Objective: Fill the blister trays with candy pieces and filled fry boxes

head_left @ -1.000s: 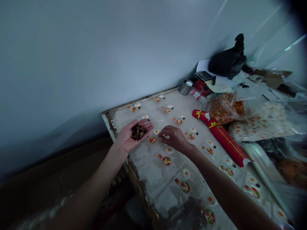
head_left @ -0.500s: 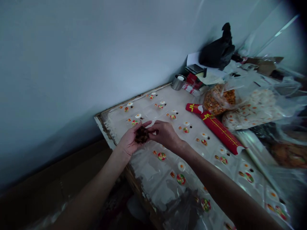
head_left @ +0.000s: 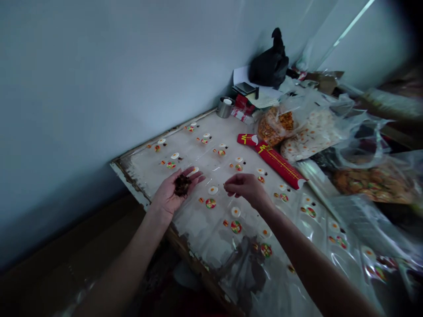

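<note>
My left hand point(head_left: 169, 190) is held palm up over the table's near left side, fingers extended. In its palm sits a small heap of dark brown pieces point(head_left: 182, 185). My right hand point(head_left: 243, 188) is over the sheeting to the right, thumb and fingertips pinched together; what they hold is too small to make out. Below and between the hands lie a fried-egg piece point(head_left: 213, 190), a round red-and-green piece point(head_left: 210, 203) and a small orange-brown piece point(head_left: 201, 200). Similar groups, many with a dark bit, are spread in rows on the clear plastic sheeting point(head_left: 198, 224).
Red-and-yellow printed packaging point(head_left: 280, 165) lies right of the rows. Behind it are a bag of orange pieces point(head_left: 276, 125) and a bag of egg pieces point(head_left: 310, 136). A metal cup point(head_left: 225, 108) and a black plastic bag point(head_left: 270, 64) stand near the wall point(head_left: 115, 79).
My right hand has come away from the dark pieces and moved right, over the sheeting. My left hand has opened out flatter. The view has shifted to the right.
</note>
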Available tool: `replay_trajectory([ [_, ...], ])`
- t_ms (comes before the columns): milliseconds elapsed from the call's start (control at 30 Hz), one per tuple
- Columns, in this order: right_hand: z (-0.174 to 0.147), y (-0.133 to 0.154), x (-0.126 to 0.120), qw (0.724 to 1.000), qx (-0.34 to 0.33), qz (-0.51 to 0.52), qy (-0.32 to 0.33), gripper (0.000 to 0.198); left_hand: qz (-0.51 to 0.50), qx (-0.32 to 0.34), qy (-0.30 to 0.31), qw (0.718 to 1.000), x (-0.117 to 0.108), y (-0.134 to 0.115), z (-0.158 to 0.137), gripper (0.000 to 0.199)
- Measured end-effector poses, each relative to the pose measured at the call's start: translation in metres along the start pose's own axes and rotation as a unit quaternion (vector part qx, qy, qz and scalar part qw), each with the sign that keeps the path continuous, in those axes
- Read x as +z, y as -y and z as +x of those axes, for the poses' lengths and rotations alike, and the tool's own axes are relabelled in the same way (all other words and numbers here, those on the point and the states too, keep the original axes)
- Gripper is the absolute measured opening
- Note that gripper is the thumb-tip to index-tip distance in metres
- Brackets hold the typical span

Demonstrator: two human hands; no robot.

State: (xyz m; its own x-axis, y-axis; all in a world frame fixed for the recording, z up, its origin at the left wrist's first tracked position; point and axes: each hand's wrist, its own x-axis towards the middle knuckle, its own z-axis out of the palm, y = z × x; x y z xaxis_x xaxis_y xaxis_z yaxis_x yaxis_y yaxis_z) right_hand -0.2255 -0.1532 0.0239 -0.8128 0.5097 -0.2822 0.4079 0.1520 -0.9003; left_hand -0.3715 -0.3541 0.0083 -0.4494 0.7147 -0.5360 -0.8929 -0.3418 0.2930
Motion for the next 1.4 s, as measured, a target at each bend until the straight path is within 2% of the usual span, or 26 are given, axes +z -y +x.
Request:
replay_trajectory([
  [133, -0.019, -0.022, 0.006, 1.000, 0.026, 0.003, -0.007, 0.017, -0.001, -0.011, 0.015, 1.000, 0.014, 0.015, -0.001, 0.043],
  [333, -0.009, -0.027, 0.030, 0.992, -0.017, -0.101, -0.069, 0.006, 0.017, -0.019, 0.071, 0.997, 0.014, 0.034, 0.003, 0.039],
  [400, -0.007, -0.030, 0.033, 0.984, -0.046, -0.145, -0.093, 0.009, 0.016, -0.020, 0.074, 0.997, 0.010, 0.036, 0.004, 0.038],
  [500, -0.012, -0.031, 0.031, 0.955, -0.119, -0.221, -0.159, 0.016, 0.020, -0.022, 0.065, 0.997, 0.007, 0.039, 0.006, 0.038],
  [567, -0.018, -0.025, 0.026, 0.941, -0.179, -0.219, -0.188, 0.019, 0.024, -0.022, 0.061, 0.998, 0.008, 0.041, 0.007, 0.037],
  [633, -0.023, -0.012, 0.021, 0.934, -0.246, -0.205, -0.159, 0.017, 0.036, -0.026, 0.069, 0.997, 0.010, 0.043, 0.009, 0.036],
  [700, -0.025, 0.004, 0.019, 0.922, -0.298, -0.231, -0.085, 0.013, 0.053, -0.033, 0.083, 0.995, 0.013, 0.045, 0.012, 0.037],
  [767, -0.022, 0.018, 0.022, 0.908, -0.314, -0.278, -0.013, 0.015, 0.072, -0.040, 0.086, 0.993, 0.018, 0.045, 0.013, 0.040],
  [833, -0.016, 0.025, 0.026, 0.904, -0.301, -0.304, 0.016, 0.015, 0.089, -0.038, 0.081, 0.992, 0.023, 0.046, 0.013, 0.044],
  [900, -0.010, 0.027, 0.028, 0.915, -0.277, -0.292, 0.008, 0.010, 0.099, -0.038, 0.077, 0.991, 0.027, 0.046, 0.012, 0.047],
  [967, -0.006, 0.024, 0.023, 0.946, -0.237, -0.220, 0.000, 0.005, 0.099, -0.049, 0.077, 0.991, 0.029, 0.045, 0.010, 0.048],
  [1033, -0.008, 0.016, 0.008, 0.979, -0.177, -0.105, 0.002, 0.009, 0.088, -0.064, 0.070, 0.992, 0.028, 0.044, 0.009, 0.048],
  [1133, -0.028, -0.001, -0.024, 0.995, -0.095, 0.011, -0.015, 0.017, 0.076, -0.072, 0.055, 0.993, 0.025, 0.045, 0.008, 0.047],
  [1200, -0.050, -0.016, -0.040, 0.998, -0.058, -0.009, -0.032, 0.017, 0.079, -0.081, 0.053, 0.992, 0.025, 0.049, 0.009, 0.045],
  [1267, -0.074, -0.032, -0.046, 0.995, -0.040, -0.079, -0.047, 0.011, 0.083, -0.097, 0.063, 0.990, 0.028, 0.056, 0.010, 0.044],
  [1400, -0.098, -0.057, -0.034, 0.979, -0.075, -0.173, -0.084, 0.011, 0.087, -0.117, 0.099, 0.984, 0.039, 0.071, 0.012, 0.044],
])
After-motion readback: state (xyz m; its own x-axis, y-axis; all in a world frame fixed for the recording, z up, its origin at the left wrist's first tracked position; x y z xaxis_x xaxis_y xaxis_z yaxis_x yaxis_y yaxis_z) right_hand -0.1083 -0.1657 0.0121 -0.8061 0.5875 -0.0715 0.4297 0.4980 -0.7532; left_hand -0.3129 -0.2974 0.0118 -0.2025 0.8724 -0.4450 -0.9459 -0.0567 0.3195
